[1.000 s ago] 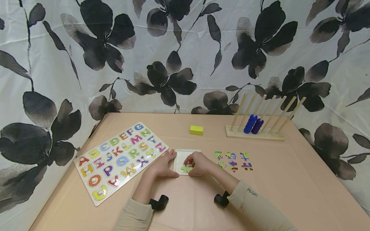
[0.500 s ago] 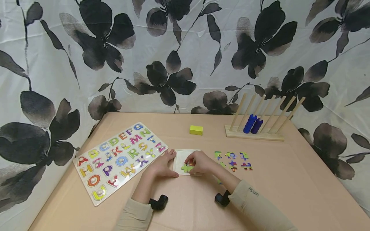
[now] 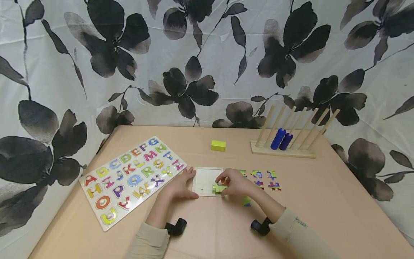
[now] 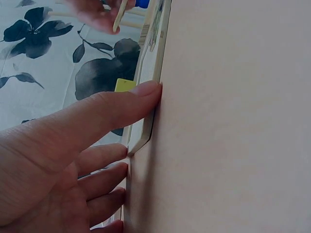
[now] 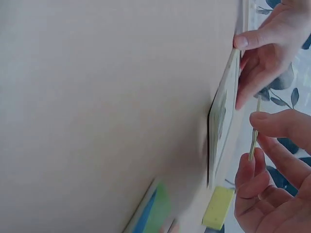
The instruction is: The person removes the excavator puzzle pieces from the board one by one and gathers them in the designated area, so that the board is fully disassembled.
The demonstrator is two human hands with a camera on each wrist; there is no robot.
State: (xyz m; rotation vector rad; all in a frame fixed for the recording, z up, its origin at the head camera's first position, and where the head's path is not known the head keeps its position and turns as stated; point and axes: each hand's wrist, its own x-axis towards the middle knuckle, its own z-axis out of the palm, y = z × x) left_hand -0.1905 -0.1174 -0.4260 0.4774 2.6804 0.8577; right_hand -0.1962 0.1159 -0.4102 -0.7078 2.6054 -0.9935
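A shallow white puzzle tray (image 3: 203, 178) lies flat on the table between the hands. At its left side is my left hand (image 3: 181, 185), fingers extended along the edge; in the left wrist view the thumb (image 4: 146, 89) presses the tray's near edge. My right hand (image 3: 237, 183) pinches a green jigsaw piece (image 3: 218, 188) between thumb and fingers, over the tray's right part. Seen from the right wrist, the thin piece (image 5: 253, 138) is edge-on and raised off the tray. Several loose jigsaw pieces (image 3: 274, 186) lie right of the hand, partly hidden by it.
An alphabet puzzle board (image 3: 134, 181) lies slanted on the left. Behind the tray is a yellow block (image 3: 218, 145). A wooden peg stand (image 3: 283, 154) with blue and purple beads (image 3: 278, 139) stands at the back right. A floral cloth (image 3: 226, 54) hangs behind the table.
My right hand has moved right across the tray with the pinched piece, baring more of the tray. A loose piece near the right forearm now shows. My left hand keeps its place.
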